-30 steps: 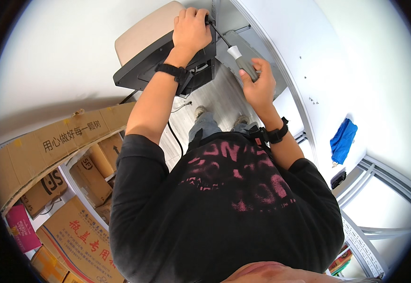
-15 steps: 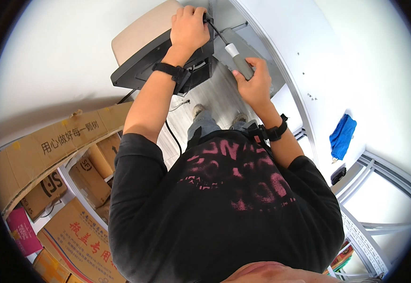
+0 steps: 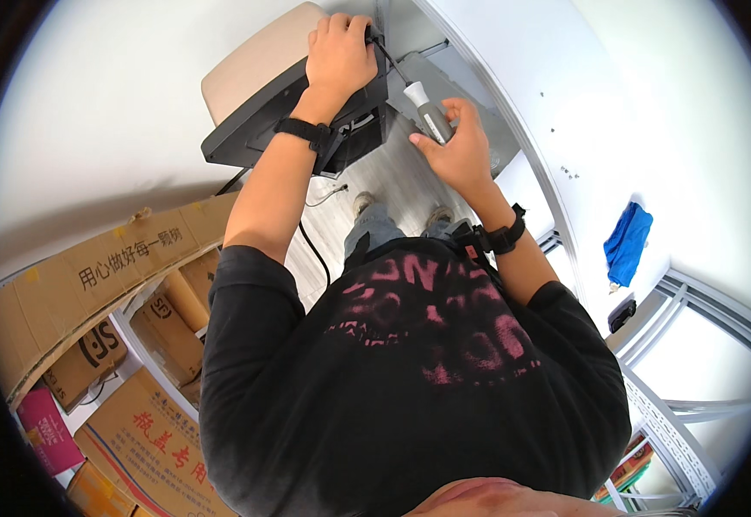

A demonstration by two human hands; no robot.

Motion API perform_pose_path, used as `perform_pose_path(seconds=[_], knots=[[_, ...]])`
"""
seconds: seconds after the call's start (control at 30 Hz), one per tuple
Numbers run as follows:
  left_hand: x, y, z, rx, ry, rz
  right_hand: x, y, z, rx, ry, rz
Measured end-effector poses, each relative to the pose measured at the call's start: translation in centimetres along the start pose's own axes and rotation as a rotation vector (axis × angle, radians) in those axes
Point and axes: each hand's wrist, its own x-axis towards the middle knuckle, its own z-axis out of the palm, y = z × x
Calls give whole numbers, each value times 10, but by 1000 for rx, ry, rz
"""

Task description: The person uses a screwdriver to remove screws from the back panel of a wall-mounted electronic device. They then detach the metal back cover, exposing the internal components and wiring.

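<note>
A beige, padded-looking object with a black underside frame point(image 3: 259, 129) stands tilted at the upper left. My left hand point(image 3: 341, 56) has its fingers curled over the frame's right corner, by the tip of a screwdriver point(image 3: 429, 114). The tool has a grey handle, a white collar and a dark shaft slanting up to that corner. Loosely around the handle is my right hand point(image 3: 463, 148), thumb on one side and fingers on the other. My left fingers hide the spot where the tip meets the frame.
Small dark screws point(image 3: 569, 172) are scattered on the white tabletop point(image 3: 599, 112) at right, with a blue cloth point(image 3: 628, 243) and a small black object point(image 3: 622, 315) nearer me. Cardboard boxes point(image 3: 147, 431) fill shelves at left. A black cable point(image 3: 313, 250) hangs above the floor.
My right hand has loosened around the handle, its thumb moving away to the left. The screwdriver handle has shifted slightly left and up. My left hand keeps its place on the corner.
</note>
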Motion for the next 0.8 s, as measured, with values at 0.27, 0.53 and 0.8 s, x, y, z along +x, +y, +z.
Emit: perform_pose_path(seconds=[0.27, 0.53, 0.8], knots=[[1, -1, 1, -7, 10, 22, 5, 12, -3, 241, -68, 140], [-1, 10, -8, -17, -48, 0, 2, 11, -22, 193, -79, -2], [1, 16, -10, 19, -39, 20, -2, 15, -26, -14, -78, -147]])
